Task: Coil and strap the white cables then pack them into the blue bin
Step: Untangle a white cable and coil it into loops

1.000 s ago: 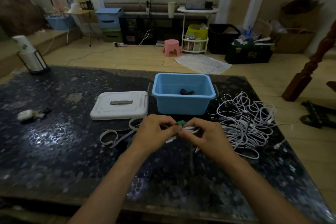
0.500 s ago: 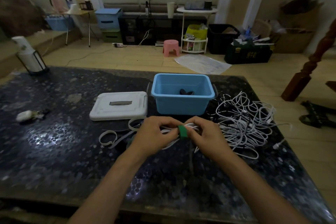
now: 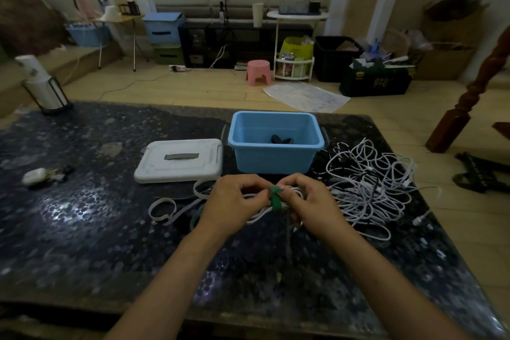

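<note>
Coiled white cable [image 3: 256, 217] held just above the tabletop [image 3: 82, 229], in front of the blue bin [image 3: 276, 157], with a green strap [image 3: 275, 199] wrapped around its middle. Left hand [image 3: 234, 201] curled around the left part of the coil, fingertips pinching at the strap. Right hand [image 3: 309, 201] curled around the right part, fingers bent over the bundle beside the strap, thumb and forefinger close to the strap's loose end. Both hands nearly touching, strap between them. A dark strand hanging down from the bundle toward the tabletop; what it is cannot be told.

Just right of the hands, a loose tangle of white cables [image 3: 369, 182] spread over the tabletop, a few dark cables mixed in near the bin's right side, one plug end [image 3: 419, 219] lying out toward the table's right edge. Bin open, upright, with a small dark object [image 3: 281, 139] on its floor. White lid [image 3: 179, 160] lying flat just left of the bin. Pale straps [image 3: 165, 210] scattered in front of the lid, left of the left hand. Farther left, a small white item with keys [image 3: 36, 175]. At the far left corner, a paper roll in a black wire holder [image 3: 44, 88].
</note>
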Action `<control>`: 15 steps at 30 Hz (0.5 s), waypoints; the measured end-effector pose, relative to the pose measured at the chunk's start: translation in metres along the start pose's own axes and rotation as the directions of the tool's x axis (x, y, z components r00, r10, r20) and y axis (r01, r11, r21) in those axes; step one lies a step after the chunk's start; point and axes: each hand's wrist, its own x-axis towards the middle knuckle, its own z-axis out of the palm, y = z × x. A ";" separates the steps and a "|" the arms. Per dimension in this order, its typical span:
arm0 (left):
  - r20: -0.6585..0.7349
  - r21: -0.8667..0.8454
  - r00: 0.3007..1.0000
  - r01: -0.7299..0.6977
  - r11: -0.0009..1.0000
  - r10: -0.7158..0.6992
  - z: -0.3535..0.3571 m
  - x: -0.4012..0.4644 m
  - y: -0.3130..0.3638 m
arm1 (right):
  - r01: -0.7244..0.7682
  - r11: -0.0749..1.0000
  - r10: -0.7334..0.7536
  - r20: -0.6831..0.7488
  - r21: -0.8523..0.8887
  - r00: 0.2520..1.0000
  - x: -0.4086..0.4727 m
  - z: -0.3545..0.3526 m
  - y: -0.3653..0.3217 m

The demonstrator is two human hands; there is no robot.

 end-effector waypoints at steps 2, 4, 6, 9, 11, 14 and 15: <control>0.003 0.010 1.000 0.003 1.000 -0.003 0.000 0.001 -0.001 | -0.027 1.000 0.027 0.000 0.009 1.000 0.000 0.000 -0.001; 0.012 0.028 1.000 0.009 1.000 -0.009 0.000 0.001 -0.003 | -0.047 0.999 0.047 0.002 0.016 0.999 -0.001 0.001 -0.002; 0.021 0.040 1.000 0.019 0.999 -0.020 0.000 0.003 -0.006 | -0.054 0.998 0.054 0.001 0.032 0.999 -0.001 0.002 -0.002; 0.060 0.070 0.998 0.009 0.998 -0.013 -0.002 0.002 -0.006 | -0.087 0.991 0.085 0.019 0.100 0.996 -0.003 0.004 -0.004; 0.091 0.125 0.996 -0.026 0.992 0.015 -0.003 0.002 -0.004 | -0.114 0.984 0.112 0.025 0.139 0.993 -0.003 0.004 -0.005; 0.099 0.135 0.995 -0.028 0.990 0.015 -0.002 0.001 -0.001 | -0.121 0.982 0.119 0.019 0.144 0.993 -0.003 0.002 -0.007; 0.098 0.124 0.995 -0.011 0.992 -0.002 -0.002 0.001 0.000 | -0.117 0.984 0.116 0.015 0.134 0.993 -0.003 0.001 -0.007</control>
